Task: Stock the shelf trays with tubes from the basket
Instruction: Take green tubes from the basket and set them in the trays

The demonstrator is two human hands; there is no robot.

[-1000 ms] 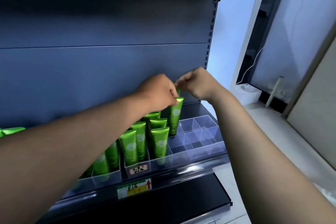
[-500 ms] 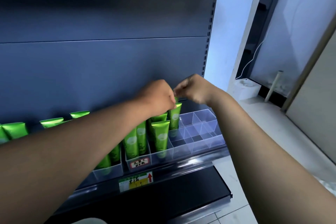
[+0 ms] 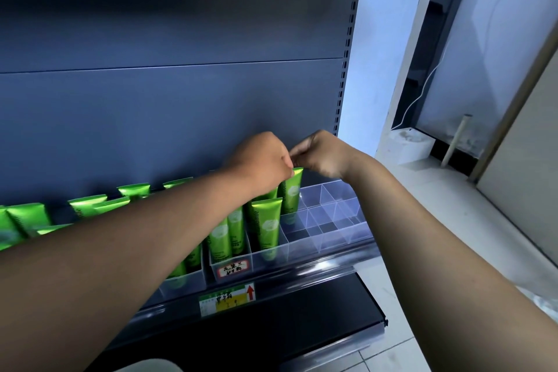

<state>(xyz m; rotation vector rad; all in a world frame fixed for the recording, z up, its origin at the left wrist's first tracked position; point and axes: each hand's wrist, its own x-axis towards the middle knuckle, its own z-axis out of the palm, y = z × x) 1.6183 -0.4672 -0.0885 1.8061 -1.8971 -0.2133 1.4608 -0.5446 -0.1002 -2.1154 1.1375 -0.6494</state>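
Now pinching: left hand fingers curled down over the crimped top of the upright green plastic tube, right hand thumb and forefinger nipped at the same top edge; exact contact of the right fingertips hidden behind the left knuckles. Tube down lower than half a second ago, base now inside a rear cell of the clear plastic divider tray, just right of the other green tubes already standing there. Hands barely shifted otherwise, only sunk with the tube. Reads as seating nearly done, release likely next. Right-hand cells of that tray not yet filled, so plenty of stocking left. More green tubes lined along the back to the left. Basket not in view. Dark metal shelf below, yellow-green price label on its rail.
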